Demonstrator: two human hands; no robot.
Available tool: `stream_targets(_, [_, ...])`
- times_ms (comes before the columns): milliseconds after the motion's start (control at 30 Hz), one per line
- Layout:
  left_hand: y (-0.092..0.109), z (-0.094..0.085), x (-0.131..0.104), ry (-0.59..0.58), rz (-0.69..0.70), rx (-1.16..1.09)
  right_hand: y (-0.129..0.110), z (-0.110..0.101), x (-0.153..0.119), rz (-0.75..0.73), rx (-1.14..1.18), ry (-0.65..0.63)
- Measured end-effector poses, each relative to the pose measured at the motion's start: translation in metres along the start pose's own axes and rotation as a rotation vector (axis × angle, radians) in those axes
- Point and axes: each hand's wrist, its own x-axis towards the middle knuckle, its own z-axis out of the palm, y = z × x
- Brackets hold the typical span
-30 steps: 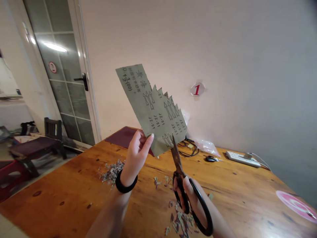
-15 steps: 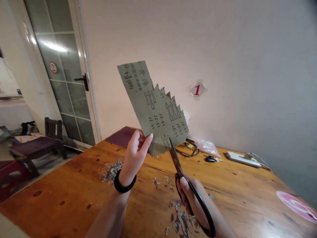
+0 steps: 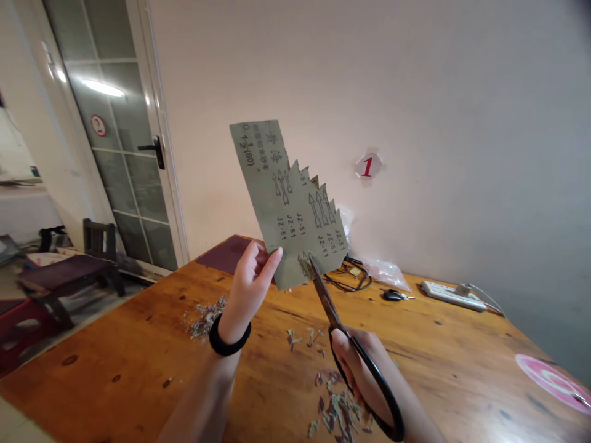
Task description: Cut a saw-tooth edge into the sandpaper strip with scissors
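A grey-green printed sheet (image 3: pixel 286 209) with a jagged, toothed right edge is held up above the table. Its lower left edge is pinched between the thumb and fingers of my left hand (image 3: pixel 253 280), which has a black band at the wrist. My right hand (image 3: pixel 364 363) is wrapped round the black handles of the scissors (image 3: pixel 329 301). The blades point up and left, with their tips at the sheet's lower edge, by the printed arrows. Thin cut scraps (image 3: pixel 339 412) lie on the table below my right hand.
On the wooden table (image 3: pixel 152 344) are a pile of shreds (image 3: pixel 205 318) at left, a dark red sheet (image 3: pixel 226 253), black cables (image 3: pixel 346 283), keys (image 3: pixel 393 295), a plastic bag (image 3: pixel 388 274) and a power strip (image 3: pixel 452 295). A chair (image 3: pixel 99 243) stands beyond, at left.
The sheet has tilted a little more upright, its top shifting right and its lower part slightly left. The scissors' tips have moved slightly left with it. Both hands keep their holds.
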Motion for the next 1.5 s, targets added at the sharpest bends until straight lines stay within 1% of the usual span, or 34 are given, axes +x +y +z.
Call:
stream_targets(133, [-0.001,0.001,0.001,-0.01,-0.004,-0.059,0.002,0.003,0.0,-0.032,0.015,0.022])
stream_targets(300, [-0.004,-0.004,0.002,-0.038,0.054,-0.049,0.001,0.003,0.001,-0.083,0.074,-0.026])
stream_targets(400, [-0.004,-0.006,0.002,-0.063,0.05,-0.063,0.002,0.004,0.0,-0.088,0.116,-0.025])
stream_targets(633, [-0.003,-0.005,-0.001,-0.208,0.019,-0.113,0.007,0.007,-0.002,-0.061,0.082,0.048])
stream_targets(733, [-0.002,-0.003,-0.003,-0.205,0.022,-0.121,0.01,0.009,0.0,-0.056,0.045,0.07])
stream_targets(900, [-0.002,0.002,-0.004,-0.213,0.024,-0.116,0.013,0.009,0.004,-0.051,-0.057,0.065])
stream_targets(1200, [-0.002,0.002,-0.004,-0.201,0.035,-0.125,0.012,0.011,0.004,0.021,-0.052,0.091])
stream_targets(1367, [0.0,0.003,-0.004,-0.196,0.028,-0.143,0.013,0.012,0.003,0.012,-0.055,0.151])
stream_targets(1500, [0.0,0.003,-0.005,-0.2,-0.013,-0.143,0.011,0.012,0.001,-0.033,-0.075,0.17])
